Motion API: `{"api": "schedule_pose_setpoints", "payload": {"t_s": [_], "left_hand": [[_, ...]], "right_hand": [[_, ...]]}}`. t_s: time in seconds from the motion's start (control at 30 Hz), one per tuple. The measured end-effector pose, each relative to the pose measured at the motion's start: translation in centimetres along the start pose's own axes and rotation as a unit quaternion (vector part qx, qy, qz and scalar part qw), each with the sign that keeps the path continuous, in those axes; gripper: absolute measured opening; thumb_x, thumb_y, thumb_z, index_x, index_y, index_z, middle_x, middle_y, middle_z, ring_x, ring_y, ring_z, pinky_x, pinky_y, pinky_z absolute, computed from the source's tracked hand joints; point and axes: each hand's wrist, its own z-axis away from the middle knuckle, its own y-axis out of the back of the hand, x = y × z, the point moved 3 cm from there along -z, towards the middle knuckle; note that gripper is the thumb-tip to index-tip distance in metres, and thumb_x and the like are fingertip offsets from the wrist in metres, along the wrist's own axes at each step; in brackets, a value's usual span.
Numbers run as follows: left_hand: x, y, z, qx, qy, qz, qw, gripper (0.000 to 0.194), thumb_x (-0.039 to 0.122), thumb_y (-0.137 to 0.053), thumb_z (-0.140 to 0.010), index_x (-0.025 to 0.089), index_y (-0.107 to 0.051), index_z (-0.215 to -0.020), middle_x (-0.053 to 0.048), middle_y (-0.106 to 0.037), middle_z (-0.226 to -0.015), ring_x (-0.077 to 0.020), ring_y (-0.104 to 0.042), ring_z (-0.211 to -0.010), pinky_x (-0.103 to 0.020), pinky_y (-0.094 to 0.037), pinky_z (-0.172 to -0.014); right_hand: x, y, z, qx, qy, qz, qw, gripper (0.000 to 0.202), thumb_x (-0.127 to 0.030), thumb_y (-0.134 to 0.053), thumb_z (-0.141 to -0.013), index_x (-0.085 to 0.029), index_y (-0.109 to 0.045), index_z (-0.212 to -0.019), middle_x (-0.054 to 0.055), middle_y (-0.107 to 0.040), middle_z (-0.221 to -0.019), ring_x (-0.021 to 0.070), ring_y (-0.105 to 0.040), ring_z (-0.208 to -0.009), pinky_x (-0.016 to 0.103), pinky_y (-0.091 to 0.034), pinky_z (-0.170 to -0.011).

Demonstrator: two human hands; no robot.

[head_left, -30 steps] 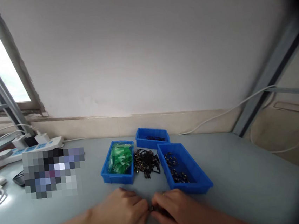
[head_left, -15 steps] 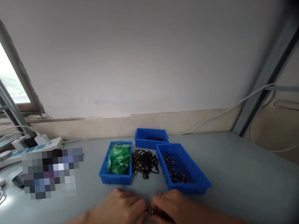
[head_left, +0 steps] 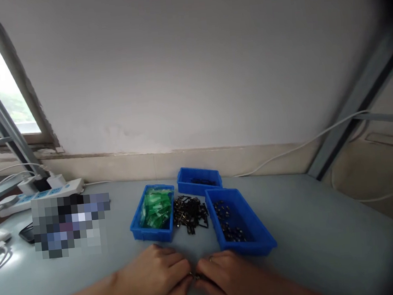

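Observation:
My left hand [head_left: 160, 277] and my right hand [head_left: 226, 277] meet low in the middle of the view, fingers closed in a pinch. Between their fingertips shows a small metal part [head_left: 195, 276], mostly hidden, which both hands seem to grip. Beyond them lies a loose pile of black and metallic parts [head_left: 190, 213] on the table. Left of the pile, a blue bin [head_left: 152, 235] holds green pieces in clear plastic [head_left: 156, 208]. To its right, a larger blue bin [head_left: 260, 227] contains small shiny metal parts [head_left: 233, 233].
Behind the pile, another blue bin [head_left: 199, 171] holds dark thin parts. A power strip [head_left: 44, 195] with plugs and white cables stands at the left, near a dark object beside a pixelated area. Metal frame posts rise on both sides against the wall.
The two hands have come slightly closer together, and the metal part between them shows at a different angle. The camera view has shifted slightly.

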Motion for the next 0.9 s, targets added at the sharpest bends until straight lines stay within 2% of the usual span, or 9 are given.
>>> {"api": "schedule_pose_setpoints", "payload": {"t_s": [0.4,0.57,0.9], "left_hand": [[0.14,-0.22,-0.12,0.003,-0.026,-0.016,1.000,0.023,0.020,-0.038,-0.093,0.018,-0.048,-0.072,-0.001,-0.057,-0.063,-0.0146,-0.053,-0.054,-0.027,-0.036,-0.050],[0.19,-0.23,0.04,0.009,-0.031,-0.029,0.999,0.026,0.020,-0.034,-0.095,0.018,-0.048,-0.073,-0.001,-0.057,-0.062,-0.0150,-0.052,-0.052,-0.028,-0.036,-0.047],[0.34,-0.09,-0.08,0.027,-0.035,-0.046,0.998,0.035,0.020,-0.026,-0.098,0.018,-0.047,-0.070,-0.002,-0.056,-0.058,-0.0160,-0.051,-0.048,-0.031,-0.036,-0.044]], "right_hand": [[0.08,-0.08,0.23,-0.005,0.022,0.012,1.000,0.019,-0.021,-0.041,-0.096,-0.018,-0.054,-0.083,0.002,-0.064,-0.076,0.0160,-0.062,-0.069,0.026,-0.039,-0.063],[0.25,-0.21,0.17,0.001,0.020,0.015,1.000,0.017,-0.023,-0.045,-0.095,-0.018,-0.054,-0.081,0.002,-0.064,-0.074,0.0150,-0.060,-0.066,0.026,-0.038,-0.060],[0.32,-0.39,0.10,0.008,0.031,0.022,0.999,0.028,-0.025,-0.035,-0.098,-0.018,-0.054,-0.079,0.002,-0.062,-0.073,0.0146,-0.059,-0.065,0.026,-0.039,-0.061]]}}
